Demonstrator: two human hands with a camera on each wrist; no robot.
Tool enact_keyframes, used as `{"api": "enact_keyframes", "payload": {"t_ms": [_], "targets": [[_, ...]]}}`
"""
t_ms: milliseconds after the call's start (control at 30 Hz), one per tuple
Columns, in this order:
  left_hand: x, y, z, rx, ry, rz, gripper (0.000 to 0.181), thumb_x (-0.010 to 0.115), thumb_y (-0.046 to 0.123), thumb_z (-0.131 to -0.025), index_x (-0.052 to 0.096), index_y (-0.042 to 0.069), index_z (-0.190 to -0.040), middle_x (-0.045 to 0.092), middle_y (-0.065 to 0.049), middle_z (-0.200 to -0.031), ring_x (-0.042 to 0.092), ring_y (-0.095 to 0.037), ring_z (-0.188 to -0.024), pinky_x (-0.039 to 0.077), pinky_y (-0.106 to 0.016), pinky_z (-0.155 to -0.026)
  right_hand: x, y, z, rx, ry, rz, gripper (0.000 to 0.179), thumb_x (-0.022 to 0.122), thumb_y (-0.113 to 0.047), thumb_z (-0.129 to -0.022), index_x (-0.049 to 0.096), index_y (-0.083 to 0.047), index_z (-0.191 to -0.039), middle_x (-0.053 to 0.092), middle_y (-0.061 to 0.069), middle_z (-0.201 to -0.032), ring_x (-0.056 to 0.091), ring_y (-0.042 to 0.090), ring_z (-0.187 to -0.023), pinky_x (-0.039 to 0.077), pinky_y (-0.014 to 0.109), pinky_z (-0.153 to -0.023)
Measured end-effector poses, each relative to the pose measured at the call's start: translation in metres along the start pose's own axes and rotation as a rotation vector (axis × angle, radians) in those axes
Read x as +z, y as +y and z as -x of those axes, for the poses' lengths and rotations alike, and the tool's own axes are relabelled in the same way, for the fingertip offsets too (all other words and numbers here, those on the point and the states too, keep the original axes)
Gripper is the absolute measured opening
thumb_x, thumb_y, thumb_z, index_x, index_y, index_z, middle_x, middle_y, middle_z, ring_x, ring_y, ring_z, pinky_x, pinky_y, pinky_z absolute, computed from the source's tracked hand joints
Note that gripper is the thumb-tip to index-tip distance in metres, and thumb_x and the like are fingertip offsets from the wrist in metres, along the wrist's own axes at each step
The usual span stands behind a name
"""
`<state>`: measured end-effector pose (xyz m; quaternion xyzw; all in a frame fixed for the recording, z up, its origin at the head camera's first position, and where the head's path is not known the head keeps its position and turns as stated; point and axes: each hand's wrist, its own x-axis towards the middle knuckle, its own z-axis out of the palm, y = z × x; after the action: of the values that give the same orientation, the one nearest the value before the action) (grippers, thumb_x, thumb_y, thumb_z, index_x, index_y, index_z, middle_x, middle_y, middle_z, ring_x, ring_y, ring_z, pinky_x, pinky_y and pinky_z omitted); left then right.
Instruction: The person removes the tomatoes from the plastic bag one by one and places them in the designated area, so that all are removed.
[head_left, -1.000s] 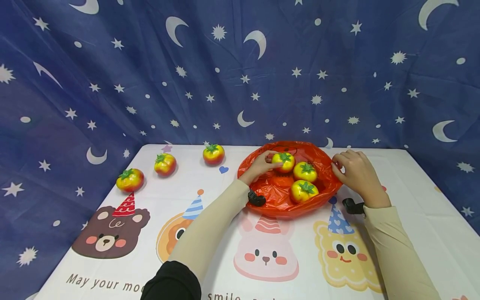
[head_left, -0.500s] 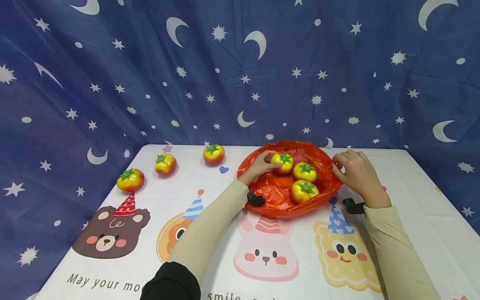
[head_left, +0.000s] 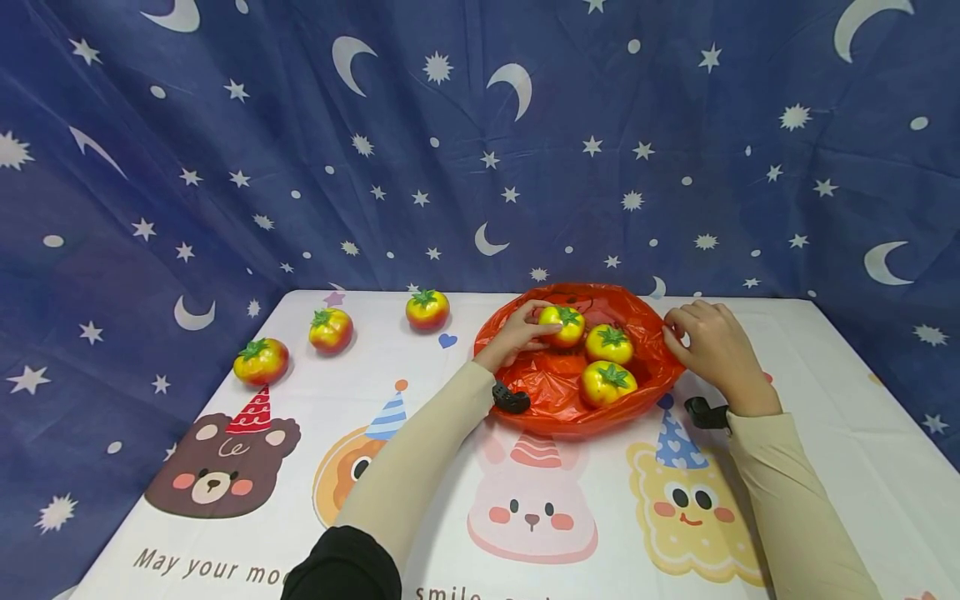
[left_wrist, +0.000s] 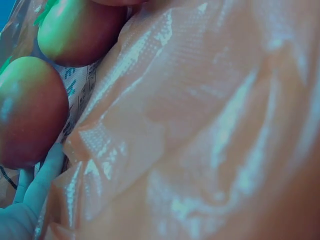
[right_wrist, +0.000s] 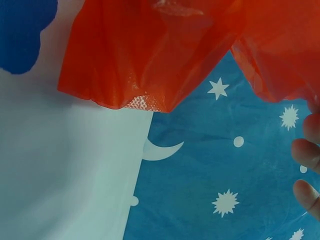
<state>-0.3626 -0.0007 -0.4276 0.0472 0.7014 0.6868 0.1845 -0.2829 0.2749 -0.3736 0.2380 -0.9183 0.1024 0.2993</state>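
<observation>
A red plastic bag (head_left: 536,383) lies spread open on the table, with three yellow-and-red tomatoes inside. My left hand (head_left: 517,337) reaches into the bag and grips the tomato (head_left: 567,328) at the back left, thumb in front and fingers behind. Beside it sit a second tomato (head_left: 609,344) and, nearer the front, a third tomato (head_left: 607,384). At the bag's right edge my right hand (head_left: 708,346) pinches the rim. In the right wrist view the bag (right_wrist: 150,50) hangs over the table edge, with curled fingertips (right_wrist: 305,150) at the right.
Three more tomatoes stand outside the bag to the left: one near the bear print (head_left: 261,361), one behind it (head_left: 331,330) and one closer to the bag (head_left: 427,310). A blue star-patterned curtain (head_left: 420,150) rises behind the white tablecloth (head_left: 862,400).
The gripped tomato has shifted slightly left with my left hand's fingers. My right hand stays at the bag's rim, and the other tomatoes have not moved.
</observation>
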Motion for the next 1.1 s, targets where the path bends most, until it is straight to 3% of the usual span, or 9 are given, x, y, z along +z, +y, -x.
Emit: {"api": "enact_keyframes", "payload": {"t_ms": [633,1100], "targets": [[-0.0025,-0.0014,0.001,-0.034,-0.012,0.13,0.047,0.063,0.012,-0.09,0.051,0.017,-0.134,0.047,-0.012,-0.134,0.056,-0.02,-0.104,0.049,-0.042,-0.097,-0.0015,0.0022,-0.0008,-0.007,0.004,0.008,0.01,0.072,-0.003,-0.073,0.064,-0.002,-0.078,0.061,0.01,-0.064,0.053,0.026,-0.069,0.05,0.051,-0.077],[-0.0038,0.0025,0.0086,-0.025,0.028,0.14,0.05,0.062,0.01,-0.09,0.049,0.015,-0.137,0.048,-0.013,-0.136,0.058,-0.02,-0.095,0.049,-0.043,-0.096,-0.0013,0.0009,0.0006,-0.022,0.025,-0.002,0.009,0.072,-0.003,-0.073,0.065,-0.001,-0.078,0.06,0.01,-0.063,0.051,0.025,-0.066,0.049,0.048,-0.073]]}}
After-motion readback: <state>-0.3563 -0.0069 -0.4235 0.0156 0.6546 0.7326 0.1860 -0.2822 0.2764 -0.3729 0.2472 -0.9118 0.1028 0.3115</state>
